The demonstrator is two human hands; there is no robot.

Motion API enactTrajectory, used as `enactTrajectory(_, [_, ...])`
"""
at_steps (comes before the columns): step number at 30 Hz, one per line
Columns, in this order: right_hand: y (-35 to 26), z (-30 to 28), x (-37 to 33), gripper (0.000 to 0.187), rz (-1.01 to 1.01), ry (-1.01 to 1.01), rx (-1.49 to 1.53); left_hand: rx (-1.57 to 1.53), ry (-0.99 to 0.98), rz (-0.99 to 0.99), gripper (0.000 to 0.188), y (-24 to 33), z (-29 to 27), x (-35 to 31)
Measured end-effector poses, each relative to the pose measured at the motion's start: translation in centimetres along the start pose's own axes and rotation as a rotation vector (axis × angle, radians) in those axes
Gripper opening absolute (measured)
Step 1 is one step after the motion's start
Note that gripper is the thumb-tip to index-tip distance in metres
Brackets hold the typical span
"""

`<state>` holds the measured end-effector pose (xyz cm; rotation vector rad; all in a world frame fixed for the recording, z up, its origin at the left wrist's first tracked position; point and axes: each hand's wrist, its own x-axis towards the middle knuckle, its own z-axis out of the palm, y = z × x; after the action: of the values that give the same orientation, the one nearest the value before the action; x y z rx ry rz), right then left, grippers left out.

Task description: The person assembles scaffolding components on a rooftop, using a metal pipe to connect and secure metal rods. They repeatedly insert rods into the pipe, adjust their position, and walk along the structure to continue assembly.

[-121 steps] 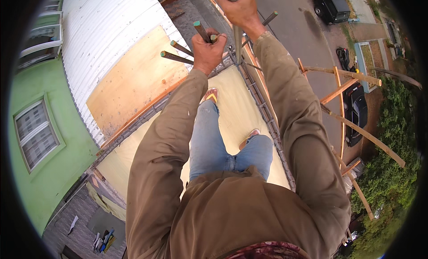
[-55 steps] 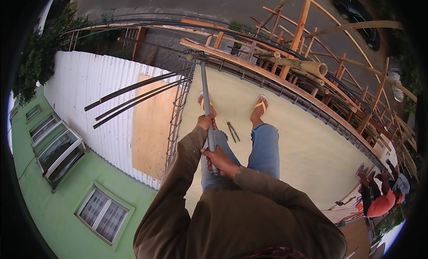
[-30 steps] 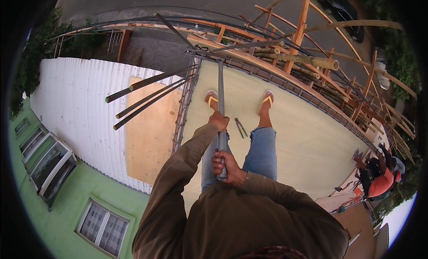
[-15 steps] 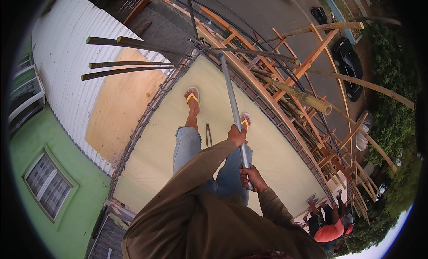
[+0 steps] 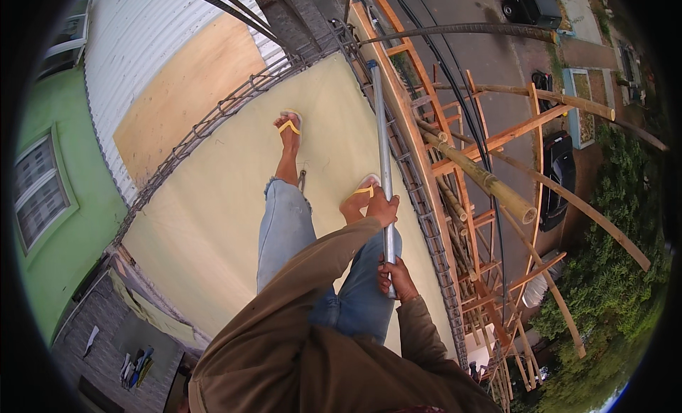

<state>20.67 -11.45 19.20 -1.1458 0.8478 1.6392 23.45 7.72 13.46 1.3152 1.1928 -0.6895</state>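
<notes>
A long grey metal pipe [image 5: 386, 139] runs away from me, with a bluish tip at its far end by the rebar cage [image 5: 401, 147] along the right side of the pale deck. My left hand [image 5: 383, 206] is wrapped round the pipe about two thirds of the way down, next to my right foot. Closer to my body, my right hand [image 5: 399, 277] grips the pipe near its lower end. A pair of pincers [image 5: 302, 179] lies on the deck between my legs, its lower part hidden by my left leg.
I stand in yellow-strapped flip-flops on a pale deck [image 5: 192, 200]. Rebar cages edge it; a long rebar [image 5: 462, 32] juts out at the far right corner. Timber and bamboo scaffolding [image 5: 490, 182] stands beyond the right edge, with cables and a road below. A green house [image 5: 85, 200] is left.
My view has turned, swinging the deck and surroundings round. The pipe stands more upright in the picture, both hands still on it. My right foot shows more fully; my left leg now covers part of the pincers.
</notes>
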Motion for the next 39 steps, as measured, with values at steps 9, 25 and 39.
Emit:
enactTrajectory(9, [4.5,1.8,3.9,0.025,-0.027,0.026,-0.059,-0.347,0.021,0.120,0.040,-7.3,1.6,4.2])
enactTrajectory(25, [2.9,9.5,3.3,0.029,0.031,0.008,0.014,-0.676,-0.225,-0.011,0.027,-7.9,-3.9,4.5])
enactTrajectory(39, [-13.9,17.3,-8.4,0.050,-0.399,-0.219,0.116,-1.280,-0.327,-0.250,0.009,9.7,-9.7,2.6])
